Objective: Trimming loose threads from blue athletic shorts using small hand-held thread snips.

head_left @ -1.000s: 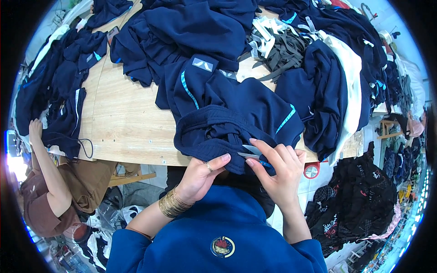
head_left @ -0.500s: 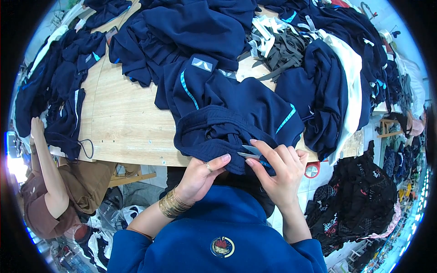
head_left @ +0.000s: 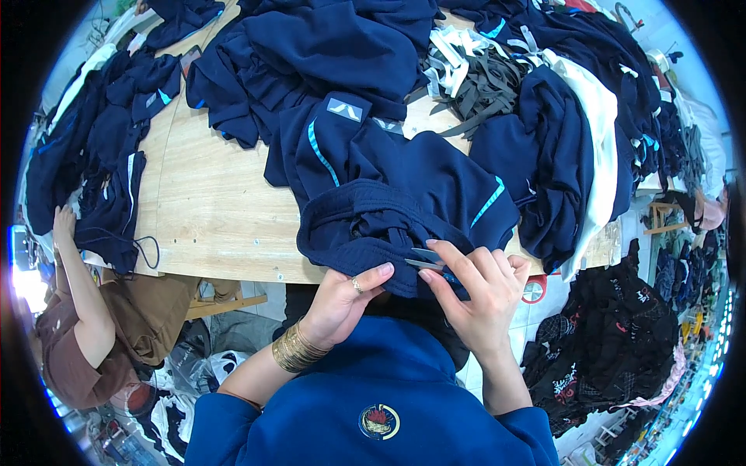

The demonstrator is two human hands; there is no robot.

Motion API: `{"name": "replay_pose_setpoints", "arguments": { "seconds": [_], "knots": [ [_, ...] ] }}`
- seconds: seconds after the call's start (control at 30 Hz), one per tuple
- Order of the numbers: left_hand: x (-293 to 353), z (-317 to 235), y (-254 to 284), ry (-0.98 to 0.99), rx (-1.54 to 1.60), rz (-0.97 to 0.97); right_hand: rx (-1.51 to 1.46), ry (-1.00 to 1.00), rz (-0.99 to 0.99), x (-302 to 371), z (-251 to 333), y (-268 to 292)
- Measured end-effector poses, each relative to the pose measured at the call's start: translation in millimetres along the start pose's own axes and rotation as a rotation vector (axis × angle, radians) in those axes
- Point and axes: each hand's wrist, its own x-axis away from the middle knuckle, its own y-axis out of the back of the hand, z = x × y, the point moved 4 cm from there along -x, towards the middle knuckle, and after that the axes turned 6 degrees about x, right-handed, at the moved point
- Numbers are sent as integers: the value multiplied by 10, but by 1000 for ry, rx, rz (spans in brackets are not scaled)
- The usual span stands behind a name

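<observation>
A navy garment with light blue stripes (head_left: pixel 396 167) lies over the table's near edge, its gathered, stitched waistband (head_left: pixel 342 245) facing me. My left hand (head_left: pixel 338 307) pinches the near side of this waistband between thumb and fingers. In my right hand (head_left: pixel 483 299) is a pair of small thread snips (head_left: pixel 426 264), gripped between thumb and fingers. Their two silver blades are slightly apart and point left, over the waistband's right part. Whether a thread lies between the blades is too small to tell.
More navy garments (head_left: pixel 334 46) are heaped across the wooden table (head_left: pixel 210 210). Dark grey and white strips (head_left: pixel 482 81) lie tangled at the back right. At the left, a co-worker's arm (head_left: pixel 89 311) reaches to other navy garments. Black clothing (head_left: pixel 606 349) is piled at lower right.
The snips have shifted very slightly left over the waistband. My left hand keeps its place. The co-worker's hand at the left has moved a little nearer.
</observation>
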Motion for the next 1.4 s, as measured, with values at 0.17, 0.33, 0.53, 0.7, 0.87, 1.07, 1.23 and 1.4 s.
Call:
{"name": "replay_pose_setpoints", "arguments": {
  "seconds": [0.17,0.33,0.53,0.7,0.87,1.07,1.23,1.4],
  "knots": [
    [-2,-3,5,7,-4,6,-40,-7,13,-9,9,-13],
    [2,18,-10,14,-5,31,-200,-67,105,38,-34,-130],
    [11,1,-37,7,20,7,-827,-411,118,56,-109,-216],
    [0,33,-16,-15,-16,12,-559,-102,20,28,55,-194],
    [7,-34,-62,-120,-104,-7,-471,-6,-87,49,107,-250],
    [7,-16,-48,-106,-89,3,-454,-69,-66,35,67,-332],
    [15,-26,-84,-39,-38,3,-1007,-481,44,57,-156,-338],
    [1,4,-45,8,-20,-17,-690,-341,73,46,-88,-180]
  ]
}}
